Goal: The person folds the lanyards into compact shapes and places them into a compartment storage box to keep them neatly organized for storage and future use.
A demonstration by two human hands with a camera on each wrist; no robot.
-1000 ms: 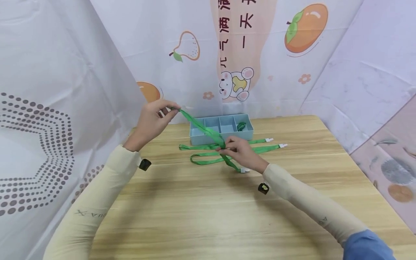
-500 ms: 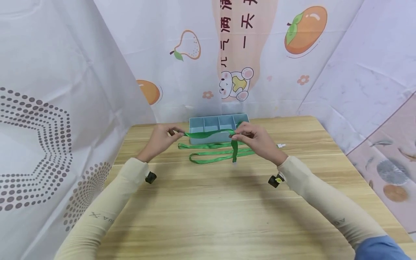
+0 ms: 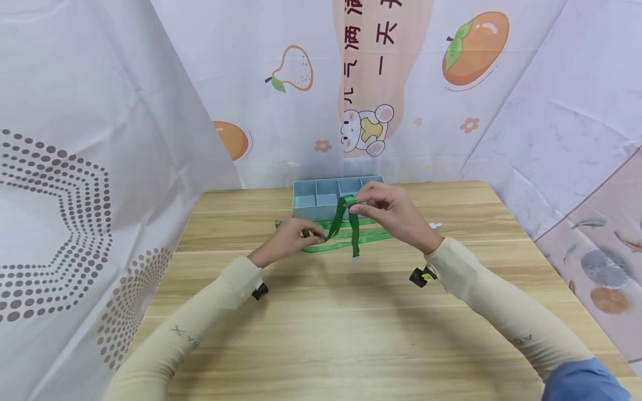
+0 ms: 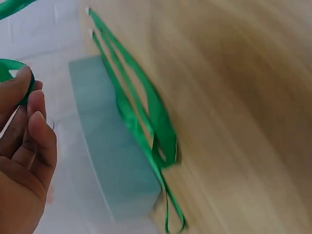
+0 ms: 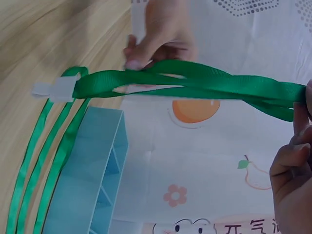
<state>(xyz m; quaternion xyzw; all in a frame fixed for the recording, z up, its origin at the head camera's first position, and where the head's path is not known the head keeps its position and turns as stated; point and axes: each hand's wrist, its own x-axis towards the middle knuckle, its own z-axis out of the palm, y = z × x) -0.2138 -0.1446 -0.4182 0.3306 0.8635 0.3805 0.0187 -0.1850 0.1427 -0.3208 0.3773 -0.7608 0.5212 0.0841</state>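
Pale wooden desk (image 3: pixel 326 334) fills the near ground, with cream sleeves coming in from both lower corners. Nearest on it is the left hand (image 3: pixel 288 240), low and close to the desk top, its fingers (image 3: pixel 310 234) pinched on one end of a green ribbon (image 3: pixel 337 221). From there the ribbon rises up and to the right to the right hand (image 3: pixel 388 214), which is held higher and a little farther back; its fingers (image 3: pixel 362 207) pinch the fold at the top of the ribbon. A second strand hangs straight down from that pinch and ends in a small white clip (image 3: pixel 355 259) just above the desk. So the held length runs slantwise between the two hands, low at the left, high at the right, and in the right wrist view it reads as a doubled band (image 5: pixel 195 87) stretched hand to hand. Behind the hands, more green ribbons (image 3: pixel 371 236) lie flat on the desk, long axis left to right. Just beyond them stands a light blue divided tray (image 3: pixel 306 207). Farthest back hang printed cloths with fruit and a bear.
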